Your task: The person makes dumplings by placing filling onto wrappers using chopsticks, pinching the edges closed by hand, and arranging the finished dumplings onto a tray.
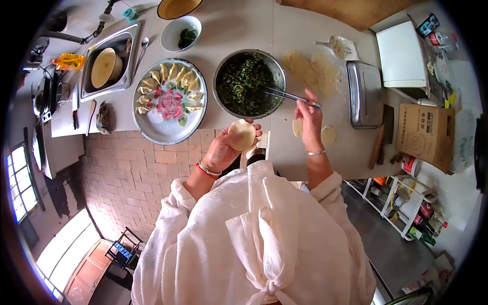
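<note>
A round dumpling wrapper [243,134] lies across the fingers of my left hand [218,152], with the thumb over its edge. My right hand [309,122] grips a pair of metal chopsticks [292,96], whose tips reach into the chopped green filling [244,84]. That filling sits in a steel bowl [217,96] in front of me. To the left, a floral plate [152,129] carries several folded dumplings [188,79] around its rim. Further wrappers [305,68] lie in an overlapping pile on the right, and a single wrapper [328,135] rests beside my right hand.
A white bowl [170,35] with some greens stands behind the plate. At the left is a sink [86,91] holding a yellowish bowl [105,68]. A lidded metal container [365,96], a cleaver [388,122] and a cardboard box [424,134] are on the right.
</note>
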`<state>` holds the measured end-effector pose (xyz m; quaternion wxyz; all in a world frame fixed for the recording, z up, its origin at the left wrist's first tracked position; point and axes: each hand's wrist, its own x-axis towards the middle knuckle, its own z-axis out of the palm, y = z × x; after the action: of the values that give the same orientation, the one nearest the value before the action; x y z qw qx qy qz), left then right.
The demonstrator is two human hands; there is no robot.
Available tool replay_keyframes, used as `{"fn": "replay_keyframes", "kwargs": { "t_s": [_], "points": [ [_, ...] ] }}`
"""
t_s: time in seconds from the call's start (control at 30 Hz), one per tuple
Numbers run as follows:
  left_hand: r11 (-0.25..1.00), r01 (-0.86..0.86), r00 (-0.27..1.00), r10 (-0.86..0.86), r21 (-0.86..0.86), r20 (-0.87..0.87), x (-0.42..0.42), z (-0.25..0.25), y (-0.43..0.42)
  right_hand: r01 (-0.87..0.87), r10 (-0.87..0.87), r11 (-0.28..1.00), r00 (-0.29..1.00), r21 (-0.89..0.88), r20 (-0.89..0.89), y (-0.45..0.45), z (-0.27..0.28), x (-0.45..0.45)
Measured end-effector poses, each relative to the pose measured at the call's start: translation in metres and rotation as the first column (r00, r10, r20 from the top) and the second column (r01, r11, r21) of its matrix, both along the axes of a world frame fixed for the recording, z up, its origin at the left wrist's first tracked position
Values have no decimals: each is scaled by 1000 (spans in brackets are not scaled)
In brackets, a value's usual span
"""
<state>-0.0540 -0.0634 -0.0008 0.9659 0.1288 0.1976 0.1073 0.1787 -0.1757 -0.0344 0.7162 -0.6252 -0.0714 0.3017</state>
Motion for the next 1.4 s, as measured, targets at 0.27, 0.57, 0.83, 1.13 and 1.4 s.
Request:
{"fn": "replay_keyframes", "kwargs": {
  "t_s": [0.27,0.57,0.83,1.13,1.4],
  "points": [
    [982,-52,972,91,180,-217,-26,-33,41,-234,332,937,823,-259,461,68,-1,-13],
    [971,-47,959,110,236,-262,-24,-35,64,-168,245,962,876,-214,416,66,56,15],
    [975,-75,962,126,208,-241,-14,-37,64,-330,395,916,644,-227,655,94,1,34],
    [969,-138,920,202,206,-336,-8,-35,50,-233,283,954,905,-187,317,25,28,20],
    [968,-156,904,220,198,-366,-4,-35,44,-233,264,952,953,-200,146,21,3,15]
  ]
}}
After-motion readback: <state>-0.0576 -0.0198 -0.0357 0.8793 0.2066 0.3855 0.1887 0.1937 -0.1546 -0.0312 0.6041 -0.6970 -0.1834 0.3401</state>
